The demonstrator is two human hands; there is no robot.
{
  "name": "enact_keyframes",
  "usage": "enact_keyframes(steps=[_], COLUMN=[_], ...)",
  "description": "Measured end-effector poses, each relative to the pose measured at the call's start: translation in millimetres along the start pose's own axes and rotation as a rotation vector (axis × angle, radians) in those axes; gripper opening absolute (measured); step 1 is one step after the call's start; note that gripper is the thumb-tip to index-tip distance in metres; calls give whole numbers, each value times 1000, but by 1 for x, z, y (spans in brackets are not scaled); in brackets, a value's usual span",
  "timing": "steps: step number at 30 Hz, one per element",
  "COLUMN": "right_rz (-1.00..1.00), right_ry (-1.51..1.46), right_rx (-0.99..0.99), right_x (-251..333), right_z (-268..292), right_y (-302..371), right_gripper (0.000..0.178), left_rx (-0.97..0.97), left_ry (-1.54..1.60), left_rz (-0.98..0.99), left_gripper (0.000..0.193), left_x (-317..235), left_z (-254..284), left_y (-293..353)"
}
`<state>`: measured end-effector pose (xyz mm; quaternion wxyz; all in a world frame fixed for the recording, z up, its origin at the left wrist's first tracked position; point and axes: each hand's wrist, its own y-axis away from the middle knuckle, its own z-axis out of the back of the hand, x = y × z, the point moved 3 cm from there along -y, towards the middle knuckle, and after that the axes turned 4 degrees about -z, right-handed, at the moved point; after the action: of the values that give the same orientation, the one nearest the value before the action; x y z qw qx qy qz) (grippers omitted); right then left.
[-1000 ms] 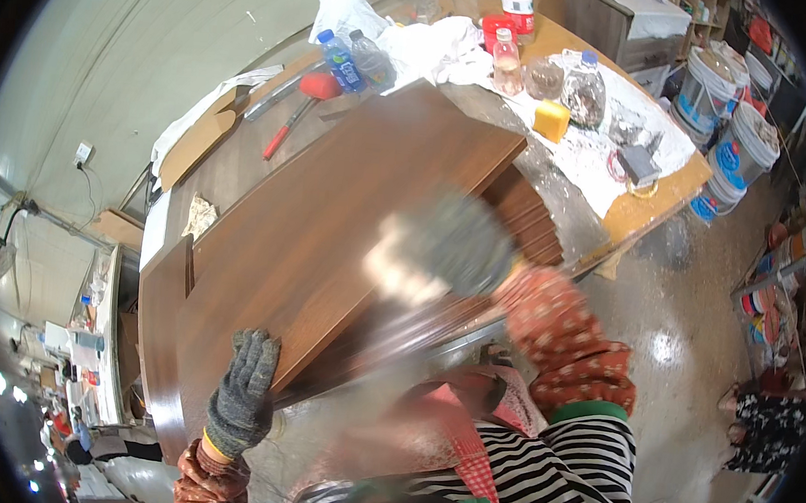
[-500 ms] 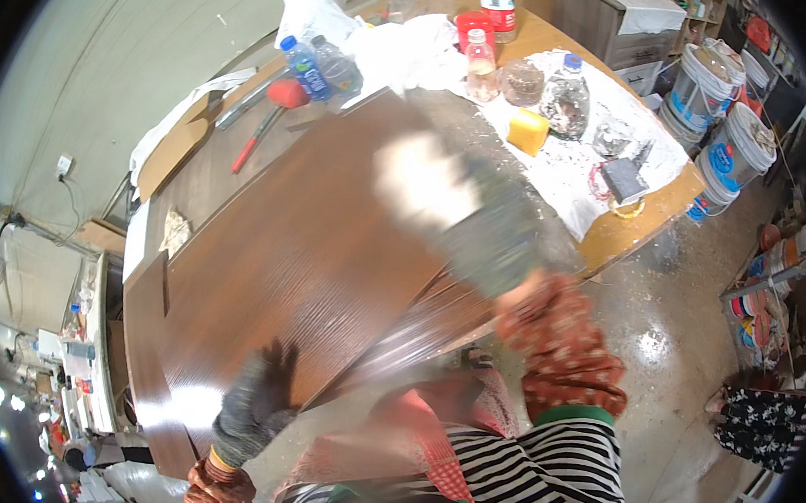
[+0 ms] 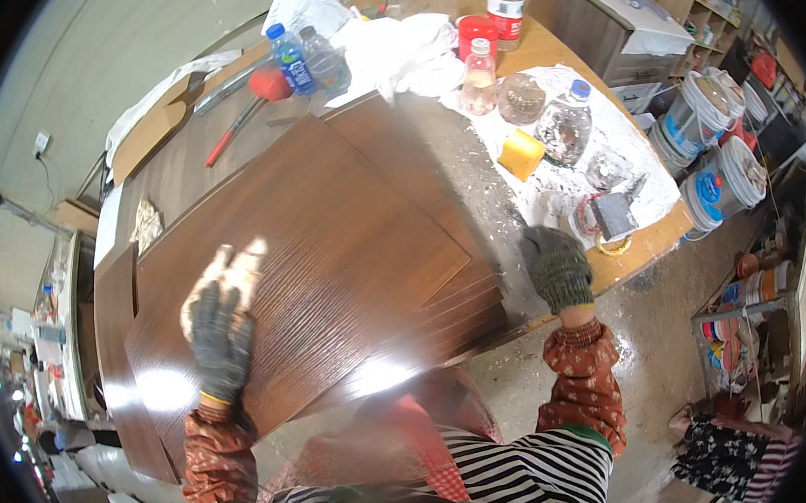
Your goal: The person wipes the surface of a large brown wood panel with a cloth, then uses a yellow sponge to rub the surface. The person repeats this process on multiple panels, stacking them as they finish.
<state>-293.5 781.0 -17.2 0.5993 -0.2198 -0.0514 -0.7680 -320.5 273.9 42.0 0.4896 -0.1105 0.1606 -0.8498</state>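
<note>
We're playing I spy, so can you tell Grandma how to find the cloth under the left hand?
Find the big, shiny brown board in the middle. On its left part rests the dark-gloved left hand. The pale cloth pokes out from under it; unlike the crumpled scrap past the board's left edge, this one has a hand on it.

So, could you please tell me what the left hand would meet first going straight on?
Across the brown panel, the left hand and its white cloth would probably meet the red-handled tool; depth is unclear.
</note>
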Motion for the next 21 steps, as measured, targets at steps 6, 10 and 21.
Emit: enact_keyframes(steps=[6, 10, 21], right_rz=[-178, -121, 122], right_ry=[166, 231, 343], right_rx=[-49, 39, 37], right_x=[-27, -22, -40], right_z=[-22, -30, -31], right_y=[1, -29, -51], right_gripper=[47, 33, 26], left_rx=[27, 24, -23], left_ry=[-145, -180, -167], left_rz=[497, 511, 500], left_gripper=[45, 45, 45], left_x=[98, 107, 97], left_z=[-6, -11, -3], left_y=[30, 36, 33])
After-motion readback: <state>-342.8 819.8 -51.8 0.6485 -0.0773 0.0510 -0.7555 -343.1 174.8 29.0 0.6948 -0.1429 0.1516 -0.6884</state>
